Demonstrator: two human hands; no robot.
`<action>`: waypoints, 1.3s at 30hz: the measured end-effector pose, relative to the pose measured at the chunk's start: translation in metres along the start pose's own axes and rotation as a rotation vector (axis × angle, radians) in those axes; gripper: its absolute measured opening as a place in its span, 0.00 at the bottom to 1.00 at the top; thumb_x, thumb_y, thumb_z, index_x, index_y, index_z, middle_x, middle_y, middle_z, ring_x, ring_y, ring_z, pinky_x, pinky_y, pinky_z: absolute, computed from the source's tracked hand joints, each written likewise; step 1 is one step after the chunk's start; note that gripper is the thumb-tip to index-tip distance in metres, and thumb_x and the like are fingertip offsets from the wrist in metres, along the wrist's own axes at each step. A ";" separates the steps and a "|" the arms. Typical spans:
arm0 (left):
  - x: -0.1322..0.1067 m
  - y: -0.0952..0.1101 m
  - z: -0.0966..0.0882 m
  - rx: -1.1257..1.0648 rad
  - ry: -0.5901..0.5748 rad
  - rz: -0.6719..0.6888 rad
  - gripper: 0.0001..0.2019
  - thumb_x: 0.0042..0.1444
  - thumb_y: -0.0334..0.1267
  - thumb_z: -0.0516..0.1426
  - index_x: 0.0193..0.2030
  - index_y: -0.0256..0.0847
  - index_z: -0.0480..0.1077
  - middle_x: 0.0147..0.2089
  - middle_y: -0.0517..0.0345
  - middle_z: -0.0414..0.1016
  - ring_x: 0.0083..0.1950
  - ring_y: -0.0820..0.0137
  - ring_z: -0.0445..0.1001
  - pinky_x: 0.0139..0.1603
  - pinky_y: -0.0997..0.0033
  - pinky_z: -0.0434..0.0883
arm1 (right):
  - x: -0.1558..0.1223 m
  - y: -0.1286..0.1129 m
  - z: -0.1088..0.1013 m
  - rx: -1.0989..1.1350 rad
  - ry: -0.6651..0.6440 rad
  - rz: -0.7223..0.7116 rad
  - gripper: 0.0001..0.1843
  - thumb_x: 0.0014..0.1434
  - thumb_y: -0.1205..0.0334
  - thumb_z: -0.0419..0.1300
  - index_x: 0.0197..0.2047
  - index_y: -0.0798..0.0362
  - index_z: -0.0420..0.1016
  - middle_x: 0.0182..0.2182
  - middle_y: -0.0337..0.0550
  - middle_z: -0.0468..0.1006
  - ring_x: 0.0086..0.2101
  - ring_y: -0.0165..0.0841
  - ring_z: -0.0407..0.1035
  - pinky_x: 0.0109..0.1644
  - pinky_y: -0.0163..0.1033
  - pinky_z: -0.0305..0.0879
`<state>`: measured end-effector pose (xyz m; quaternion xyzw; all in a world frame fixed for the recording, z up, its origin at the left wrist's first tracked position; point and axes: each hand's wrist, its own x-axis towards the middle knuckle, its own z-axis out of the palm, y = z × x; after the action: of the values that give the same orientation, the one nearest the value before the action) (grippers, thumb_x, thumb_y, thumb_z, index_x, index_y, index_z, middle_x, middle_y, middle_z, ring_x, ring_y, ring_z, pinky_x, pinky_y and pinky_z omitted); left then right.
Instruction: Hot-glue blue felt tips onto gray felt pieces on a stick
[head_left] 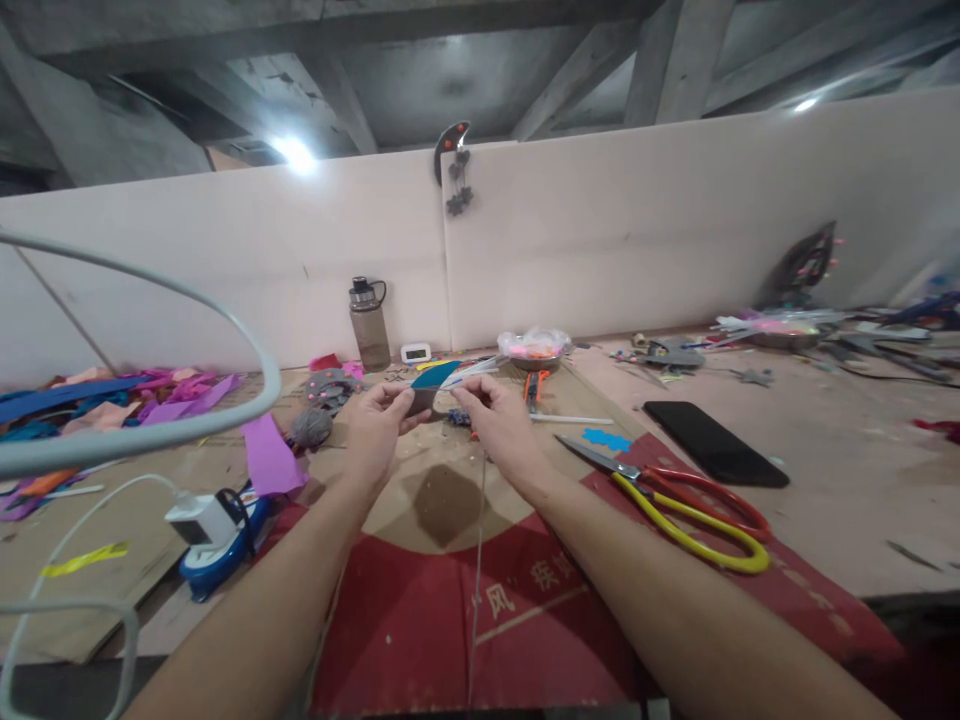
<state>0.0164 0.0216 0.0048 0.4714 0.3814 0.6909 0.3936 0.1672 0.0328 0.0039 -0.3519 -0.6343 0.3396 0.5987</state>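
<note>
My left hand (386, 415) pinches a teal and grey flat piece (435, 377), which looks like felt, between thumb and fingers above the cardboard. Close beside it, my right hand (491, 410) has thumb and forefinger pressed together at the piece's right side. What the right fingertips grip is too small to make out. A thin pale line runs down below the right hand; whether it is a thread or a seam in the cardboard, I cannot tell. Red-and-yellow-handled scissors (667, 500) lie right of my right forearm, near a blue scalloped cutout (607, 440).
A black phone (716, 443) lies at right. Left are a grey yarn ball (311, 428), purple felt (271, 455), and a charger (201, 520) on a blue power strip. Behind stand a bottle (369, 325) and a bowl (534, 350). A pale tube (247, 340) arches across the left foreground.
</note>
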 end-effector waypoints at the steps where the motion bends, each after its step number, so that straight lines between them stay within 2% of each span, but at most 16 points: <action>1: -0.001 0.001 0.001 -0.025 -0.005 -0.029 0.09 0.43 0.39 0.62 0.28 0.37 0.68 0.28 0.61 0.71 0.31 0.73 0.73 0.38 0.63 0.75 | 0.001 0.001 -0.001 -0.032 0.023 -0.026 0.11 0.53 0.55 0.55 0.28 0.54 0.70 0.24 0.38 0.69 0.27 0.29 0.60 0.32 0.35 0.56; 5: -0.004 0.005 0.003 -0.084 -0.022 -0.126 0.09 0.43 0.37 0.62 0.28 0.37 0.66 0.26 0.63 0.69 0.28 0.75 0.71 0.37 0.62 0.75 | 0.002 0.002 -0.002 -0.110 0.065 -0.084 0.11 0.54 0.56 0.54 0.30 0.54 0.71 0.26 0.40 0.71 0.28 0.30 0.61 0.34 0.36 0.57; 12: -0.006 0.009 0.005 -0.141 -0.051 -0.217 0.08 0.44 0.34 0.61 0.29 0.37 0.66 0.29 0.60 0.73 0.31 0.72 0.75 0.38 0.63 0.75 | 0.003 -0.001 -0.004 -0.154 0.084 -0.128 0.11 0.53 0.57 0.55 0.30 0.54 0.73 0.25 0.39 0.70 0.26 0.29 0.60 0.32 0.35 0.57; 20: -0.008 0.009 0.006 -0.144 -0.098 -0.253 0.07 0.45 0.34 0.60 0.32 0.37 0.67 0.33 0.57 0.75 0.35 0.70 0.76 0.38 0.65 0.76 | 0.005 -0.001 -0.005 -0.055 0.068 -0.096 0.10 0.50 0.57 0.57 0.30 0.53 0.76 0.28 0.40 0.73 0.28 0.29 0.61 0.34 0.36 0.58; 26: -0.006 0.011 0.005 -0.154 -0.111 -0.324 0.08 0.45 0.34 0.59 0.34 0.38 0.67 0.33 0.56 0.76 0.35 0.68 0.77 0.34 0.69 0.76 | 0.008 0.002 -0.004 0.162 -0.060 0.119 0.11 0.46 0.54 0.60 0.28 0.54 0.74 0.23 0.37 0.70 0.24 0.27 0.59 0.30 0.34 0.56; 29: -0.005 0.012 0.004 -0.186 -0.120 -0.368 0.07 0.46 0.33 0.59 0.34 0.38 0.68 0.33 0.55 0.76 0.34 0.69 0.77 0.31 0.74 0.75 | 0.008 0.001 -0.003 0.254 -0.113 0.183 0.11 0.44 0.54 0.62 0.27 0.54 0.72 0.22 0.36 0.68 0.23 0.25 0.58 0.26 0.32 0.53; 33: -0.004 0.013 0.002 -0.229 -0.153 -0.449 0.07 0.48 0.33 0.57 0.35 0.36 0.70 0.31 0.55 0.76 0.30 0.71 0.76 0.26 0.78 0.74 | 0.006 -0.001 -0.003 0.352 -0.214 0.229 0.11 0.44 0.54 0.62 0.25 0.53 0.69 0.18 0.32 0.64 0.18 0.21 0.51 0.21 0.31 0.46; 35: -0.004 0.013 0.002 -0.235 -0.183 -0.478 0.06 0.48 0.33 0.57 0.34 0.35 0.70 0.30 0.54 0.76 0.29 0.72 0.75 0.25 0.79 0.73 | 0.004 -0.003 -0.002 0.400 -0.275 0.231 0.11 0.46 0.55 0.62 0.26 0.53 0.69 0.19 0.32 0.66 0.16 0.20 0.48 0.19 0.31 0.42; 39: -0.006 0.011 0.004 -0.199 -0.225 -0.453 0.06 0.48 0.34 0.58 0.33 0.35 0.70 0.29 0.53 0.76 0.28 0.72 0.75 0.24 0.80 0.73 | 0.001 -0.003 -0.002 0.441 -0.322 0.231 0.12 0.47 0.53 0.62 0.29 0.53 0.69 0.20 0.33 0.69 0.16 0.20 0.49 0.19 0.30 0.40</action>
<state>0.0197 0.0126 0.0139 0.4068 0.3614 0.5627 0.6223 0.1687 0.0321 0.0066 -0.2247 -0.5877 0.5867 0.5098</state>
